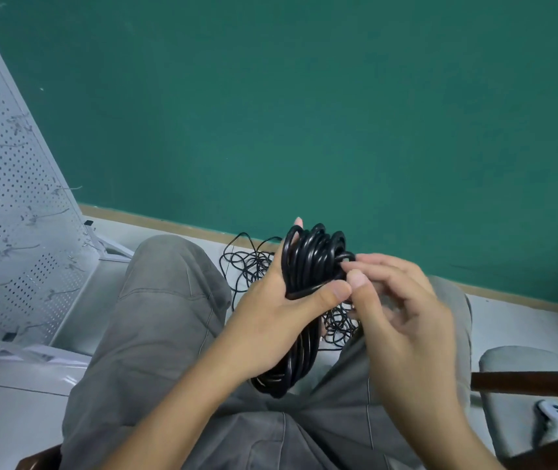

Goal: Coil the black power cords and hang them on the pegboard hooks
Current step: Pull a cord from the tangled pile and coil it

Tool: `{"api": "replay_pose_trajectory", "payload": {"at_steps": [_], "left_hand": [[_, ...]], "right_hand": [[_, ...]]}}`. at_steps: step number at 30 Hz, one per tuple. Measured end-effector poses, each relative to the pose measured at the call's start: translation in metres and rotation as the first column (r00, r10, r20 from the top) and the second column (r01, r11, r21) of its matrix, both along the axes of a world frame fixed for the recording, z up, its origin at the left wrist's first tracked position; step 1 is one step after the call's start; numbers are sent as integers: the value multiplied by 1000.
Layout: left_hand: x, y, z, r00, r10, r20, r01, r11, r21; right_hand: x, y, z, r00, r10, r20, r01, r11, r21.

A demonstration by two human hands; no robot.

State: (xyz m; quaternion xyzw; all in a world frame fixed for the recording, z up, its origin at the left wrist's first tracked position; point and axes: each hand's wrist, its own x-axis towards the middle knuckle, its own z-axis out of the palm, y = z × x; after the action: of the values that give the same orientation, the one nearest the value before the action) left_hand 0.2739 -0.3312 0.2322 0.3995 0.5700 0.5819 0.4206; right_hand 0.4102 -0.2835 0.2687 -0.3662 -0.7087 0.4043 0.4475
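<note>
Hands of a seated person work a black power cord above grey-trousered knees. Left hand point(271, 310) holds a thick coil of black cord point(308, 266), its thumb pressed across the loops and its fingers behind them; the coil's lower end hangs below the palm. Right hand point(403, 300), blurred, sits just beside the left thumb, its thumb and fingers loosely curled at the coil's edge; whether they pinch a strand cannot be told. Beyond the fingers, a loose tangle of cord point(250, 266) lies on the floor, so coiling looks well along but unfinished. Far to the left of the fingers stands a white pegboard point(9, 184); no cord hangs on it yet.
</note>
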Motion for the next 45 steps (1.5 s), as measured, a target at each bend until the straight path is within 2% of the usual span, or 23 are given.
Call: {"api": "replay_pose_trajectory", "payload": {"at_steps": [2,4,7,11,16,20,24,27,30,34,40,42,45], "left_hand": [[-3,-1,2,978,37,-207,-58,994,-93],[-2,-3,6,917,52,-397,-128,977,-168],[1,-4,3,843,55,-535,-180,966,-185],[4,-4,-4,895,29,-445,-79,992,-93],[-2,-2,-3,977,30,-209,-32,999,-8],[2,0,-2,984,123,-130,-116,991,59],[1,5,-6,966,228,-121,-222,973,54],[-6,8,-7,972,213,-97,-207,976,73],[-16,10,-9,990,137,-14,-135,986,98],[-21,15,-4,971,139,-197,-107,981,164],[-25,20,-4,936,292,-198,-250,945,212],[-30,22,-4,932,315,-180,-278,939,204],[-38,30,1,908,374,-188,-334,918,212]], "right_hand": [[-1,5,0,999,15,-44,-23,982,-187],[-1,9,2,996,92,16,-85,960,-266],[-7,10,6,962,261,86,-216,911,-352],[-16,17,4,966,258,15,-229,881,-415],[-18,26,2,983,179,51,-156,942,-298],[-21,31,2,992,32,120,-8,981,-194],[-26,33,-4,995,10,100,2,993,-121],[-30,38,-7,999,35,-30,-42,966,-254],[-36,41,-10,983,44,-180,-122,886,-448],[-39,39,-20,973,146,-180,-219,834,-506],[-35,39,-27,959,282,6,-269,920,-287],[-37,39,-29,954,300,22,-282,915,-287],[-43,42,-28,943,330,-37,-320,874,-365]]}}
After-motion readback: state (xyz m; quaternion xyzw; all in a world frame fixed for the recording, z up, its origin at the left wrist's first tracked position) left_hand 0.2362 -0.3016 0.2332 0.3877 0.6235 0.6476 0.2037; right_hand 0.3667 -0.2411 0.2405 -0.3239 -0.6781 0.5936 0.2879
